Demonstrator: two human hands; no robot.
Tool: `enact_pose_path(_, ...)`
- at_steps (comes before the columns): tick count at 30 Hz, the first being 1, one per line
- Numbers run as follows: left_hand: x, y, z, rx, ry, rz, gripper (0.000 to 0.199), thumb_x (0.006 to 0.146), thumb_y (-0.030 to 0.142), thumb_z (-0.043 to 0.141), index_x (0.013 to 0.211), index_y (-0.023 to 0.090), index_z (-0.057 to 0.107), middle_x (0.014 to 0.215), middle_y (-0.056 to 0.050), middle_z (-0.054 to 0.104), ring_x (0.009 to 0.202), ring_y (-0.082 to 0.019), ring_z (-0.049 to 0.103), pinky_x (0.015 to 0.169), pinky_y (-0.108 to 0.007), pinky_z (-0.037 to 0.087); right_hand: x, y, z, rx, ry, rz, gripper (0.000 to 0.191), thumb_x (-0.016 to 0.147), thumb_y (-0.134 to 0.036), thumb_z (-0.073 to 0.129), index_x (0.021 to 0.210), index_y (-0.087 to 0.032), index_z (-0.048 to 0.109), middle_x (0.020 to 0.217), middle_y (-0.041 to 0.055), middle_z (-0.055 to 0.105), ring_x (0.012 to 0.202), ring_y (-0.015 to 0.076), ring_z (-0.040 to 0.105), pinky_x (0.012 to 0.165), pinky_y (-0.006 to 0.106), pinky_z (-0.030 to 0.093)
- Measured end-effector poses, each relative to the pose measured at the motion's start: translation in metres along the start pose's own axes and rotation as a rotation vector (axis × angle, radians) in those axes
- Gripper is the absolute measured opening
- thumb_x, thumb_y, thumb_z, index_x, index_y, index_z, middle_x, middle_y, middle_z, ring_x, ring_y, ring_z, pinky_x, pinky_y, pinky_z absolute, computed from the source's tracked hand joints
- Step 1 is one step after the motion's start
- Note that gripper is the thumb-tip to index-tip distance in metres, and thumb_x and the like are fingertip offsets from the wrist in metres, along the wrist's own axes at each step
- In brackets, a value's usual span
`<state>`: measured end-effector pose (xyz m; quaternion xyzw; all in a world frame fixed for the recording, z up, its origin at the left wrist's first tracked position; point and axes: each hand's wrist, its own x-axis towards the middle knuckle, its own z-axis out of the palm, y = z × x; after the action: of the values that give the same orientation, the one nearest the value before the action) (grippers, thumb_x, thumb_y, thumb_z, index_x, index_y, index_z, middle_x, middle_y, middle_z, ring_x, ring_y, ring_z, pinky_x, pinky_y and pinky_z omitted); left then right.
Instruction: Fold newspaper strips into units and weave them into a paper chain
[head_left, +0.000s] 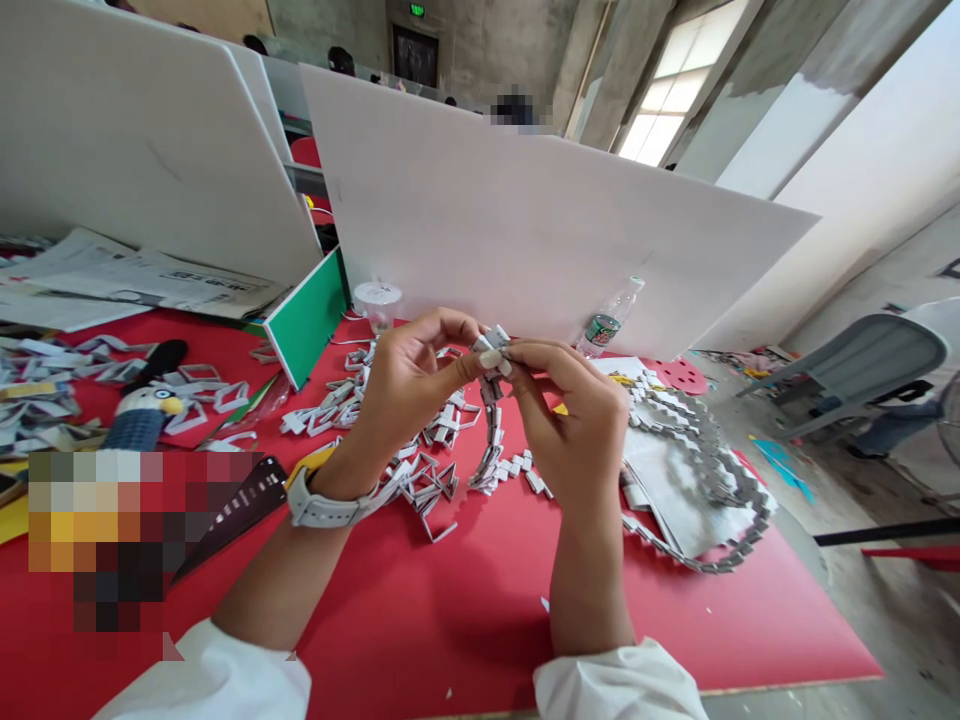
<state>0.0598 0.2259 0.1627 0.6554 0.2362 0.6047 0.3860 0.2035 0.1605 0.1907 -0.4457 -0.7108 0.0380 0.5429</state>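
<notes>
Both my hands meet above the red table (480, 620), fingertips pinched together at the end of a chain of folded paper links (491, 440). My left hand (412, 385) grips the chain's top end from the left, thumb against it. From the other side my right hand (574, 400) pinches the same end; the exact contact is partly hidden by the fingers. The chain hangs down to the table and runs on to the right behind my right wrist. Loose folded paper strips (427, 485) lie in a pile behind and below my left hand.
A long zigzag paper chain (720, 480) coils at the right over white sheets. A plastic bottle (607, 318) and a clear cup (379, 305) stand by the white partition (525, 220). At left are a green board (307, 320), newspapers (187, 280), more strips and a knitted bird toy (142, 415).
</notes>
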Motion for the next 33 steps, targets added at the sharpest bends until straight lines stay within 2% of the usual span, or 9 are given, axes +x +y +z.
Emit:
enact_pose_path(3, 0.001, 0.0, -0.003, 0.001, 0.001, 0.0, 0.021, 0.077, 0.039, 0.074, 0.083, 0.021, 0.065, 0.087, -0.002, 0.065, 0.075, -0.013, 0.061, 0.065, -0.025, 0.052, 0.0, 0.001, 0.002, -0.004, 0.006, -0.007, 0.02, 0.09, -0.01, 0.052, 0.093, -0.019, 0.068, 0.096, 0.0041, 0.072, 0.087, 0.014, 0.068, 0.074, 0.026, 0.057)
enact_pose_path(6, 0.001, 0.005, -0.003, -0.082, -0.009, -0.085, 0.018, 0.08, 0.036, 0.071, 0.082, 0.019, 0.066, 0.083, -0.002, 0.062, 0.069, -0.01, 0.057, 0.063, -0.023, 0.05, 0.0, 0.0, 0.005, -0.017, 0.019, -0.02, 0.018, 0.089, -0.009, 0.053, 0.093, -0.018, 0.068, 0.095, 0.0038, 0.072, 0.086, 0.0129, 0.068, 0.074, 0.025, 0.057)
enact_pose_path(10, -0.001, 0.01, 0.003, -0.253, -0.051, -0.245, 0.016, 0.087, 0.034, 0.065, 0.088, 0.018, 0.068, 0.083, -0.003, 0.061, 0.073, -0.01, 0.055, 0.068, -0.022, 0.049, -0.003, -0.004, 0.008, -0.031, 0.057, -0.004, 0.016, 0.089, -0.009, 0.054, 0.092, -0.016, 0.068, 0.094, 0.0045, 0.071, 0.085, 0.0119, 0.067, 0.075, 0.024, 0.056)
enact_pose_path(13, -0.002, 0.009, 0.006, -0.322, -0.075, -0.288, 0.016, 0.088, 0.033, 0.063, 0.09, 0.019, 0.069, 0.086, -0.003, 0.063, 0.075, -0.01, 0.057, 0.071, -0.022, 0.05, -0.005, -0.005, 0.011, -0.051, 0.08, 0.002, 0.016, 0.09, -0.01, 0.054, 0.091, -0.016, 0.068, 0.092, 0.0046, 0.071, 0.083, 0.0114, 0.066, 0.074, 0.024, 0.056)
enact_pose_path(20, -0.003, 0.007, 0.01, -0.331, 0.003, -0.204, 0.013, 0.085, 0.03, 0.067, 0.088, 0.019, 0.071, 0.087, -0.003, 0.065, 0.075, -0.009, 0.058, 0.068, -0.018, 0.05, -0.007, -0.006, 0.015, -0.06, 0.121, 0.0, 0.016, 0.089, -0.012, 0.054, 0.089, -0.018, 0.069, 0.093, 0.005, 0.07, 0.082, 0.0125, 0.066, 0.072, 0.025, 0.056)
enact_pose_path(26, -0.003, 0.004, 0.012, -0.294, 0.03, -0.149, 0.016, 0.082, 0.031, 0.07, 0.093, 0.019, 0.071, 0.093, -0.004, 0.07, 0.079, -0.011, 0.064, 0.071, -0.022, 0.054, -0.006, -0.007, 0.017, -0.093, 0.192, 0.046, 0.015, 0.088, -0.011, 0.055, 0.087, -0.018, 0.069, 0.086, 0.0036, 0.068, 0.076, 0.0121, 0.065, 0.067, 0.025, 0.056)
enact_pose_path(30, -0.003, 0.0, 0.011, -0.237, 0.036, -0.07, 0.014, 0.08, 0.026, 0.073, 0.092, 0.021, 0.073, 0.096, -0.004, 0.071, 0.088, -0.013, 0.067, 0.077, -0.024, 0.056, -0.003, -0.007, 0.008, -0.035, 0.129, 0.126, 0.015, 0.086, -0.01, 0.057, 0.086, -0.018, 0.07, 0.083, 0.0028, 0.067, 0.072, 0.0119, 0.063, 0.064, 0.025, 0.054)
enact_pose_path(33, -0.004, 0.0, 0.011, -0.172, 0.034, 0.009, 0.011, 0.079, 0.022, 0.073, 0.09, 0.022, 0.073, 0.097, -0.003, 0.071, 0.091, -0.014, 0.068, 0.074, -0.024, 0.057, -0.001, -0.006, -0.001, 0.032, 0.088, 0.18, 0.014, 0.084, -0.01, 0.059, 0.083, -0.019, 0.07, 0.08, 0.0021, 0.066, 0.072, 0.0119, 0.062, 0.061, 0.024, 0.052)
